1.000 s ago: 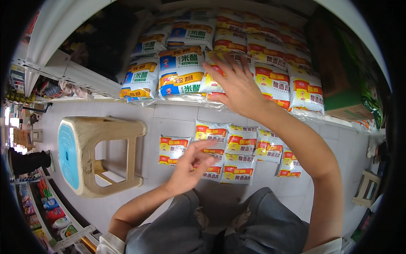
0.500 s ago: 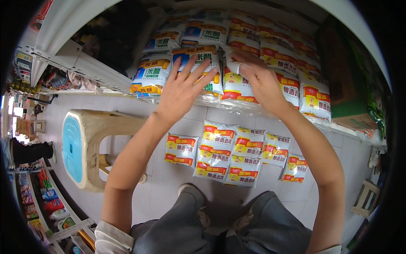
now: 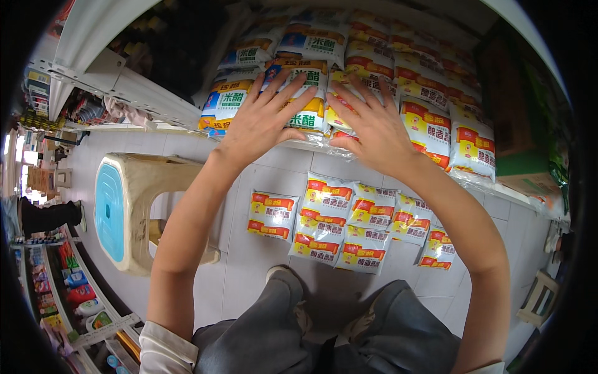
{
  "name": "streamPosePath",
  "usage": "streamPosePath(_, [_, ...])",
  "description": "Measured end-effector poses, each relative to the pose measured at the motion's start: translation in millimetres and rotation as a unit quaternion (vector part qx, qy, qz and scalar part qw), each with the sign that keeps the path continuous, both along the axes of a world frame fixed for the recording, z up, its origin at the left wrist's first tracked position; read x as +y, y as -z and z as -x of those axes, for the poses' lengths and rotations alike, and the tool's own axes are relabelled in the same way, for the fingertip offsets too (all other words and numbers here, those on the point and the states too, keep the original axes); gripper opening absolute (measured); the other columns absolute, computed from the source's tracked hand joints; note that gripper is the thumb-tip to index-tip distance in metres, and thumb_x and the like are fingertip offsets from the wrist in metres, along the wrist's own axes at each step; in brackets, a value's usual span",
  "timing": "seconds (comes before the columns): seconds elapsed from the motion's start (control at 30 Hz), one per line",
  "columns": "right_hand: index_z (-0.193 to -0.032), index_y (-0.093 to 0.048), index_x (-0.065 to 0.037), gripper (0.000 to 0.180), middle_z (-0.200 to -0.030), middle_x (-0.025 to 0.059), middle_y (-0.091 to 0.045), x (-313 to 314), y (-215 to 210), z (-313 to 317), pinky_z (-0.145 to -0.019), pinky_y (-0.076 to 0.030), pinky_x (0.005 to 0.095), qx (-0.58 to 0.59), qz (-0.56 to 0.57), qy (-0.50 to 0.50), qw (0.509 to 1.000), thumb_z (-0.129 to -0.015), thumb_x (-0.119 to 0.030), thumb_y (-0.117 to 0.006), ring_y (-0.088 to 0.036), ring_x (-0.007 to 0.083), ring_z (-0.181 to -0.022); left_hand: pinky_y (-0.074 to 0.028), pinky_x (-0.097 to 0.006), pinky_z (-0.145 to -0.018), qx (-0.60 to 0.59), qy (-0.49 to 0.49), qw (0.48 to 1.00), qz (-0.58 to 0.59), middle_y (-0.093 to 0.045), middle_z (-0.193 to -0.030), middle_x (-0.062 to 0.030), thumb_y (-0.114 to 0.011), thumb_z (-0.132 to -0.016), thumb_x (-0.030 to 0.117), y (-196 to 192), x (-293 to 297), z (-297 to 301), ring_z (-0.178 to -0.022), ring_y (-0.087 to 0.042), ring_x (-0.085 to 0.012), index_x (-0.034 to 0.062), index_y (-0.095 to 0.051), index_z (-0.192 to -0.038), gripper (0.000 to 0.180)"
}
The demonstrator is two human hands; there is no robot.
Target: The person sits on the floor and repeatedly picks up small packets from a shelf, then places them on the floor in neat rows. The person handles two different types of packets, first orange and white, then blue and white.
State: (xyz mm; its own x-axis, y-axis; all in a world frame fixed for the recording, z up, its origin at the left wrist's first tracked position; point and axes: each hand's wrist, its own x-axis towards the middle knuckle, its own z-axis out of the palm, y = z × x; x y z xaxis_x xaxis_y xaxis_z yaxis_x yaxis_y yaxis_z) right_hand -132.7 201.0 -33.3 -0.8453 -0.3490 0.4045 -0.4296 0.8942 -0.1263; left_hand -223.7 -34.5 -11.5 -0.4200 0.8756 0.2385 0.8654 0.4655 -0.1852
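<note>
My left hand lies with fingers spread on a white, blue and yellow liquid pouch at the front of a low shelf. Beside it my right hand, also spread flat, presses on a red, yellow and white pouch, which it largely covers. Another blue and yellow pouch sits left of my left hand. To the right of my right hand are more red and yellow pouches. Rows of both kinds run back into the shelf. Clear plastic wrap hangs along the shelf's front edge.
Several red and yellow pouches lie on the tiled floor below my hands. A cream stool with a blue top lies tipped on its side at left. Shelves of bottles stand lower left; a green carton is at right.
My right hand has let go of the pouch top it was gripping and now lies flat, a bit nearer my left hand. The view has shifted slightly.
</note>
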Motion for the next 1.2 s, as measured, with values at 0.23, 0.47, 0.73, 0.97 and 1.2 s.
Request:
streamPosePath(0.23, [-0.13,-0.052,-0.006,0.059,-0.14,0.0091,-0.048,4,-12,-23,-0.114,-0.025,0.0554,0.029,0.004,-0.031,0.999,-0.08,-0.031,-0.073,-0.04,0.029,-0.135,-0.043,-0.044,-0.099,-0.091,0.077,0.986,-0.12,-0.057,-0.127,-0.0105,-0.074,-0.079,0.021,10,-10,-39,-0.116,-0.054,-0.0326,0.0042,-0.054,-0.127,0.054])
streamPosePath(0.47, [-0.113,-0.062,-0.002,0.037,-0.129,0.0145,-0.055,-2,-27,-113,-0.114,-0.027,0.056,-0.075,0.072,-0.112,0.988,-0.079,-0.012,-0.072,-0.048,0.0305,-0.126,-0.052,-0.037,-0.075,-0.285,-0.207,0.929,-0.114,-0.063,-0.094,-0.0121,-0.068,-0.089,0.021,103,-110,-110,-0.087,-0.063,-0.031,0.0008,-0.063,-0.105,0.026])
streamPosePath(0.73, [-0.098,-0.067,0.001,0.021,-0.107,0.0115,-0.063,-20,14,-189,-0.11,-0.034,0.0539,-0.198,0.145,-0.143,0.959,-0.079,-0.009,-0.069,-0.058,0.0277,-0.11,-0.051,-0.032,-0.068,-0.604,-0.493,0.588,-0.215,-0.064,-0.087,-0.005,-0.066,-0.092,0.032,178,-173,-119,-0.076,-0.059,-0.0136,-0.0019,-0.063,-0.106,0.037])
streamPosePath(0.97, [-0.095,-0.066,-0.005,0.016,-0.1,0.0069,-0.063,-33,28,-216,-0.11,-0.034,0.0475,-0.275,0.169,-0.177,0.93,-0.082,-0.012,-0.069,-0.059,0.0229,-0.105,-0.045,-0.032,-0.065,-0.551,-0.491,0.655,-0.163,-0.061,-0.074,-0.0062,-0.066,-0.091,0.024,174,-162,-127,-0.068,-0.049,-0.0136,-0.0005,-0.058,-0.09,0.026])
streamPosePath(1.2, [-0.099,-0.067,-0.004,0.018,-0.105,0.0091,-0.065,-28,42,-220,-0.108,-0.037,0.0457,-0.342,0.196,-0.153,0.906,-0.084,-0.014,-0.069,-0.061,0.0261,-0.103,-0.044,-0.026,-0.071,-0.607,-0.332,0.681,-0.241,-0.055,-0.083,-0.0008,-0.057,-0.099,0.014,134,-138,-139,-0.075,-0.046,-0.0068,0.0042,-0.047,-0.091,0.016])
